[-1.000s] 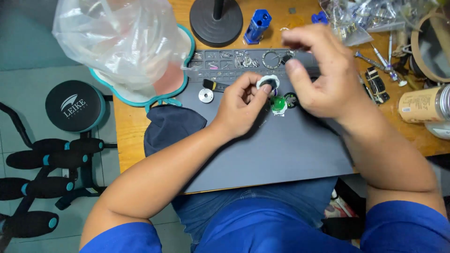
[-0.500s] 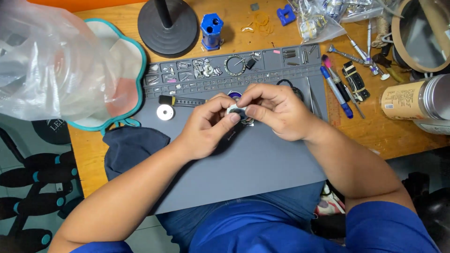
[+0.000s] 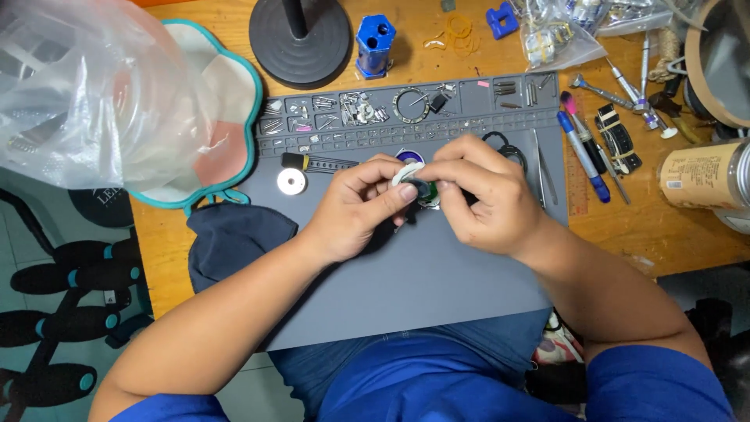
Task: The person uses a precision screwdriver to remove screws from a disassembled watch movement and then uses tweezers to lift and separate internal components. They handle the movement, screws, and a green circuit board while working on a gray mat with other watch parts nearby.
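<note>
Here, the left hand [image 3: 355, 209] is curled nearly shut, its thumb and forefinger pinching a small round white-rimmed part [image 3: 408, 173] over the grey rubber mat [image 3: 437, 273] on the wooden worktop [image 3: 625, 227]; the right hand [image 3: 484, 199] is likewise closed in, its fingertips meeting the same part from three o'clock, with a small green and dark piece [image 3: 428, 195] just under it; at nine o'clock of the hands lies a small silver disc [image 3: 291, 181]; at three o'clock, well apart, a blue pen [image 3: 582, 156].

Wooden desk [image 3: 687, 234] (cluttered), grey floor [image 3: 47, 234] w/ black stand [image 3: 70, 312].
</note>
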